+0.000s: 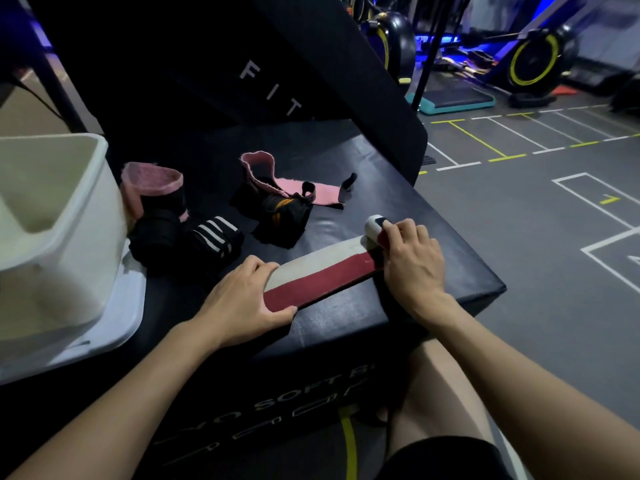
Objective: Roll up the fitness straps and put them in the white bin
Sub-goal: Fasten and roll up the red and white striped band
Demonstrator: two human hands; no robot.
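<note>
Red-and-white strap (322, 271) lies flat near the padded bench's (398, 188) front edge; our left hand (242, 299) presses its end, right hand (412, 261) pinches the rolled end

Strap (322, 271) flat on box (363, 317), between both hands' fingers; loose straps (214, 216) beyond left fingers (259, 268); bin (52, 216) farther left.

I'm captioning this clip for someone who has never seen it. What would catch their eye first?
The red and white strap stretched flat across the black padded box, with the left hand holding down its near end and the right hand gripping the small roll started at its far end. Next, the white bin at the left, with loose pink and black straps beside it.
</note>
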